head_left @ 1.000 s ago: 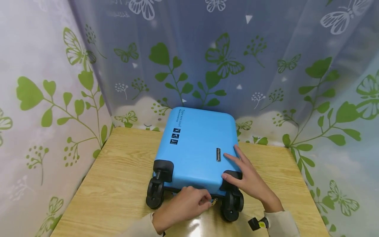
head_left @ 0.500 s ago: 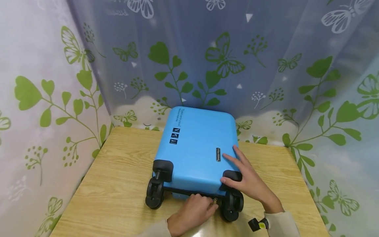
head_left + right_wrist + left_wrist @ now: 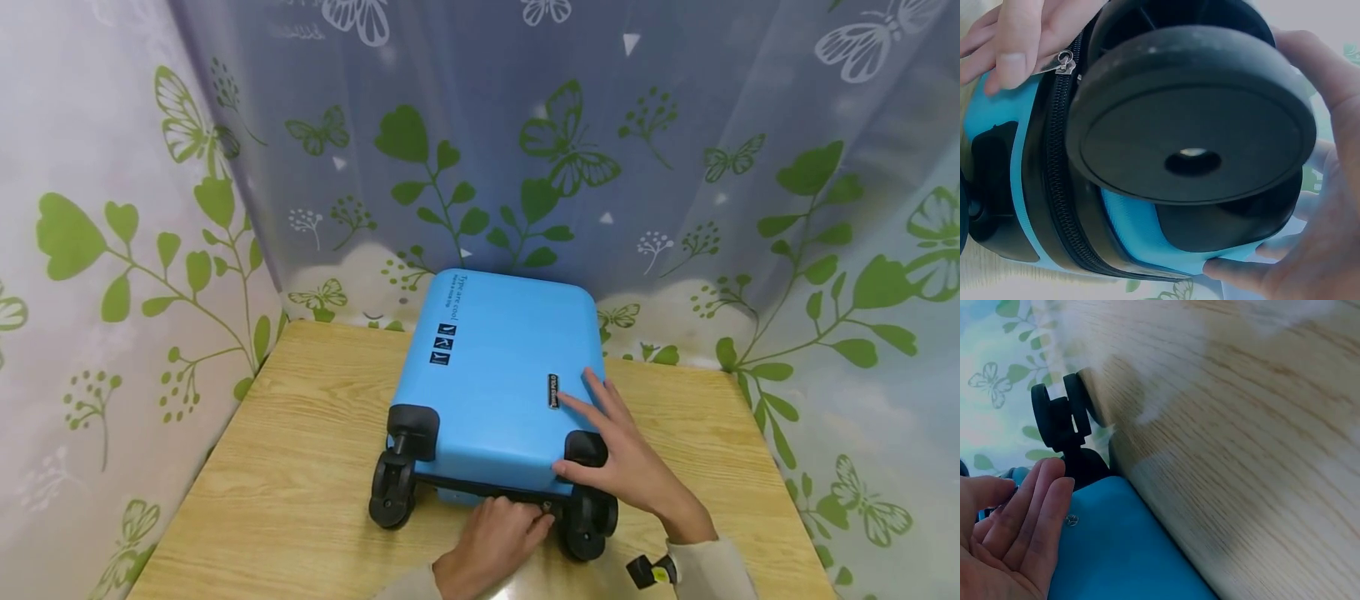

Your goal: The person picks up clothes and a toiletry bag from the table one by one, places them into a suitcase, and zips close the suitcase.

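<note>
— Now, where is the blue suitcase (image 3: 498, 383) found?

— It is laid flat on the wooden table (image 3: 300, 450), wheels toward the person, with its far end near the butterfly-printed curtain (image 3: 480, 142) that is hung behind and to both sides of the table.

— How is the right hand (image 3: 626, 462) placed?

— It is spread over the near right corner of the shell. The fingers are kept straight and pressed on the blue lid, and the thumb is set beside the black corner guard (image 3: 585, 447). Nothing is gripped by it. In the right wrist view, the near right wheel (image 3: 1191, 119) is seen very close, with fingers lying on either side of the corner.

— And the left hand (image 3: 498, 537)?

— It is held at the near edge of the case, between the two near wheels and close to the right one. The fingers are curled, and a small metal zipper pull (image 3: 1063, 62) is pinched at the fingertips against the black zipper track (image 3: 1060, 181).

— Can that be checked from the left wrist view?

— Only partly. There the fingers (image 3: 1035, 519) are seen bunched together over the blue shell, with the near left wheel (image 3: 1060, 415) standing on the table just beyond; the pull itself is hidden.
</note>
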### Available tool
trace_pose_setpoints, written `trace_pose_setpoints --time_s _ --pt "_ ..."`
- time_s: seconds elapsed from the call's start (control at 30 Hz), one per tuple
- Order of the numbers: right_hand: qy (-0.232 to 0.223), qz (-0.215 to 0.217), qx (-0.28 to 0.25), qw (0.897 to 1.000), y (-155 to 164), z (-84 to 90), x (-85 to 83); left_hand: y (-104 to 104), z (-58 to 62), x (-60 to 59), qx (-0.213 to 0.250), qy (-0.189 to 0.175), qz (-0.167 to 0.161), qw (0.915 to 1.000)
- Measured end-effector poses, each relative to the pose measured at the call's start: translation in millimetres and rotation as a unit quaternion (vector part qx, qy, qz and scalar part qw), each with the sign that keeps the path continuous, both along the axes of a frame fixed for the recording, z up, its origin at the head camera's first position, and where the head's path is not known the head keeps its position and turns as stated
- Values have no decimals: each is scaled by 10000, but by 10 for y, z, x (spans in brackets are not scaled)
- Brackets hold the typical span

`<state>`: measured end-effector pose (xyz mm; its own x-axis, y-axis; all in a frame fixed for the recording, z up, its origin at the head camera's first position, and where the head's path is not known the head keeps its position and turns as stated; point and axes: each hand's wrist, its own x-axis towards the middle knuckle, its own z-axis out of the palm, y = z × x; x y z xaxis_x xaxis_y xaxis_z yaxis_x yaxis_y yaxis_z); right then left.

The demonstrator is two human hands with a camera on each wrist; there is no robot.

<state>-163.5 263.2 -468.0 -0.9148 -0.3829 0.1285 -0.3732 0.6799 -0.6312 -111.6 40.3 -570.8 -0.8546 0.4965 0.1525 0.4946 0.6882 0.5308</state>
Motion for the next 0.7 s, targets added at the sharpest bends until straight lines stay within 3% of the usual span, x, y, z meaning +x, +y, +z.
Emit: trace_pose_setpoints --time_s 0.2,0.37,0.53,0.7 --pt "-133 126 105 9998 6 5 1 -94 20 -2 70 51 -40 10000" --pt "-56 116 359 9993 -15 19 25 -227 29 -4 105 363 -138 9992" --pt "409 126 829 9956 -100 68 96 -283 41 -19 141 820 -207 9963" --pt "993 90 1358 9857 -212 154 210 -242 59 -2 237 883 -268 9955"
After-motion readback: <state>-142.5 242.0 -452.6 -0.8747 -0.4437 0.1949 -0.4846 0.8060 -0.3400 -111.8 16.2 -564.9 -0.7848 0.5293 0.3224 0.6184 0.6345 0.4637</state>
